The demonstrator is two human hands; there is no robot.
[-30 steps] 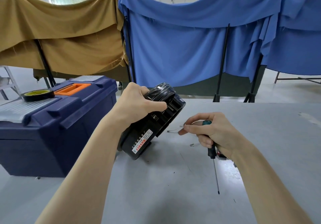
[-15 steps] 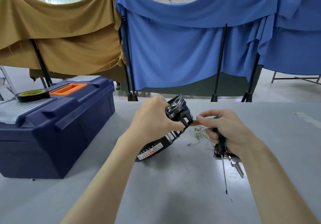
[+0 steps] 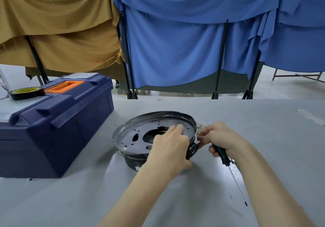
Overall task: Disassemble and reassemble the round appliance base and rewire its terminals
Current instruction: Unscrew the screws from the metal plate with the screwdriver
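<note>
Black base point(image 3: 139, 137) now flat, not tilted; my left hand point(image 3: 168, 147) grips rim, right hand point(image 3: 224, 138) clasps screwdriver point(image 3: 222, 153); rewiring can start.

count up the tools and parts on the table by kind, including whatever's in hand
toolbox: 1
tape roll: 1
round appliance base: 1
screwdriver: 1
total: 4
The thin wires beside the base are too blurred to count.
</note>
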